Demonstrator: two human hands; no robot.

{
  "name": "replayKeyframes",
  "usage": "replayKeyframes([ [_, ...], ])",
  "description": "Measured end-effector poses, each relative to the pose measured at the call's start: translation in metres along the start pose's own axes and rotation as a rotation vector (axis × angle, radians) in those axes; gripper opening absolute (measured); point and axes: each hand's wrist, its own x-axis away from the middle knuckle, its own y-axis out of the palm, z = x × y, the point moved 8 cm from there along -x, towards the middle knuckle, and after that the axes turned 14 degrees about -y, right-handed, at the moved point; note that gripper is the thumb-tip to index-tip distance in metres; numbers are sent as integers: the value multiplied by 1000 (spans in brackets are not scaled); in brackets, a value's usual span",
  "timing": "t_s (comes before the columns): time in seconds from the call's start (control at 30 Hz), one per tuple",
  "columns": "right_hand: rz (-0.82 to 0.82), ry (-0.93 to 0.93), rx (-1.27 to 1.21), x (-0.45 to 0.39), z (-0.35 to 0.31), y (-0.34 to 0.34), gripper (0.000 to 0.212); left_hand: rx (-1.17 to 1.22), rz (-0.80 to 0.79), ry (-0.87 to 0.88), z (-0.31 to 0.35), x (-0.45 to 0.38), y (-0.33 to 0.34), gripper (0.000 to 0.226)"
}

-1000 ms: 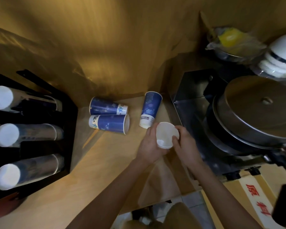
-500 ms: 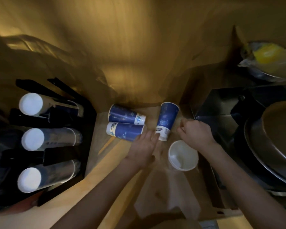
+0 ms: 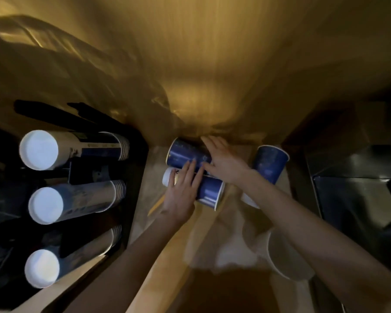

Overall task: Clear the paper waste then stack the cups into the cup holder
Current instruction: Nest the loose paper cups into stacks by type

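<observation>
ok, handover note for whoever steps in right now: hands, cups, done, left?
Left hand: flat on the nearer lying blue paper cup, fingers not closed.
Right hand: open, laid across the farther lying blue paper cup.
A third blue paper cup stands upside down to the right. A white paper cup sits near the counter's front edge, under the right forearm.
The black cup holder on the left has three stacked columns.
Done: no loose cup stacked yet.
Left: gather the loose cups and add them to the holder.

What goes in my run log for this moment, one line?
left hand on near lying cup | right hand on far lying cup | third cup untouched
</observation>
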Motion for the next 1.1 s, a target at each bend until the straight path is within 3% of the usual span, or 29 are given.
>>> replayKeyframes([
  [0.2, -135, 121, -138, -24, 19, 48, 74, 56, -46, 29, -1, -2, 26, 78],
  [0.47, -13, 322, -444, -23, 40, 63, 77, 60, 174, 33, 4, 5, 14, 62],
  [0.77, -15, 366, -584, 3, 51, 46, 79, 158, -38, 39, -3, 24, 32, 65],
  [0.9, 41, 362, -549, 13, 50, 28, 83, 370, -114, -96, -25, 31, 33, 73],
  [0.97, 183, 295, -503, 43, 13, -10, 79, 647, 37, -127, -35, 66, -4, 80],
  [1.1, 274, 314, -609, 55, 16, -31, 68, 1059, 33, -288, -43, 63, -4, 89],
])
